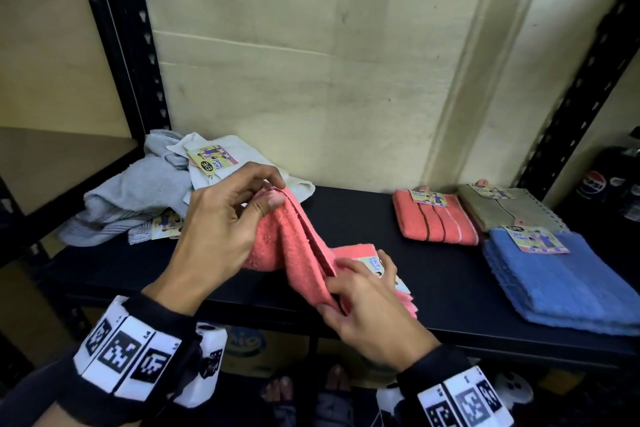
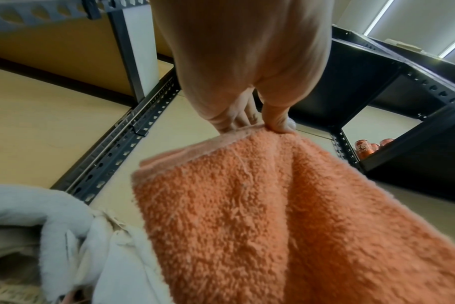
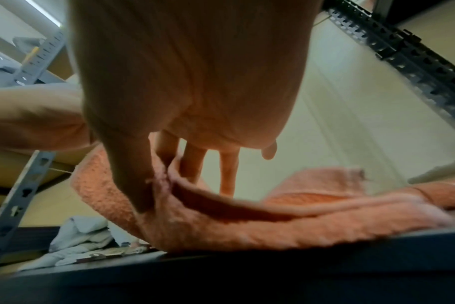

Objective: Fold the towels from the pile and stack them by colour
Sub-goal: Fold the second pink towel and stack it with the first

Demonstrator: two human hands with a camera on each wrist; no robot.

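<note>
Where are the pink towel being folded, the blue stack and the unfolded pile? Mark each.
pink towel (image 1: 294, 246), head view, on its draped middle.
blue stack (image 1: 561, 277), head view, on the top towel's face.
unfolded pile (image 1: 138, 191), head view, on the grey cloth.

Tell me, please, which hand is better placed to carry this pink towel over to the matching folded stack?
Probably the right hand. It grips the pink towel at its lower end, on the side nearer the folded pink stack at the right of the shelf. The left hand pinches the upper corner, nearer the unfolded pile.
</note>
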